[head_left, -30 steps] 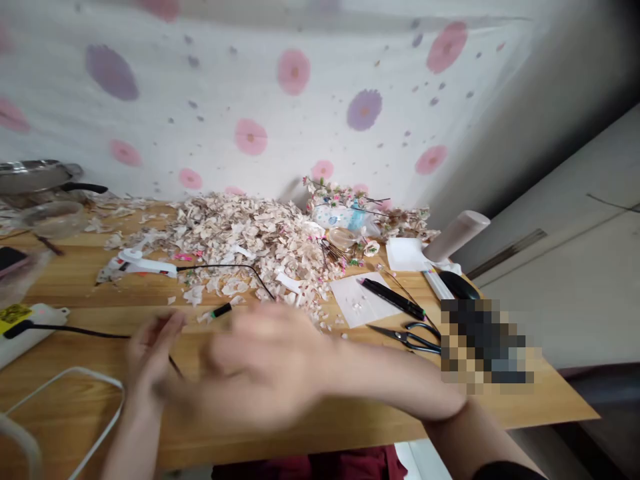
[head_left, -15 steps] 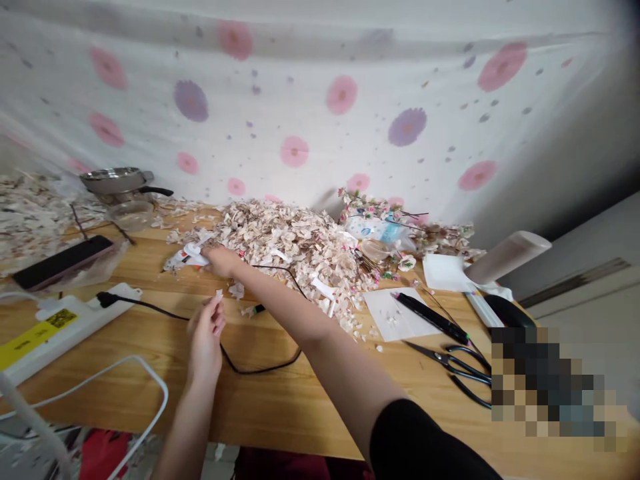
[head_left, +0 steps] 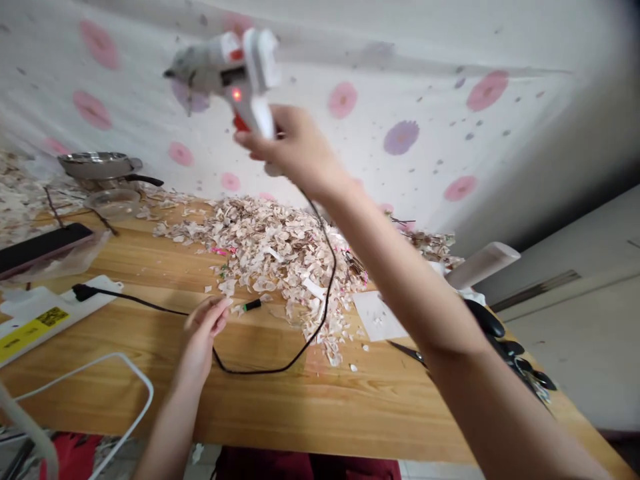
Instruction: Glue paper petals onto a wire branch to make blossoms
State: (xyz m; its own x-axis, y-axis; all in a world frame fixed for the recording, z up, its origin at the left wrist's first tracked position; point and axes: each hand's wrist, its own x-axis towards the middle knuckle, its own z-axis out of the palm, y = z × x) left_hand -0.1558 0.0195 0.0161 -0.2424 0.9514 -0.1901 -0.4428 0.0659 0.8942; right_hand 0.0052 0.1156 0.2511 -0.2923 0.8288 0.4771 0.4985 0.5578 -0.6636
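My right hand is raised high above the table and grips a white glue gun by its handle; a red light glows on the gun. Its black cord hangs down from the hand and loops across the wooden table. My left hand rests low on the table beside the cord, fingers pinched together around a thin stem with a green and black tip. A big heap of pale dried petals lies just beyond both hands.
A white power strip with the cord plugged in lies at the left, next to a dark phone on a clear box. A metal pan and glass bowl stand at the back left. Scissors, white paper and a white cylinder sit right.
My right hand reached to the glue gun lying at the heap's left edge, took hold of it and lifted it high. The left hand stayed near the cord.
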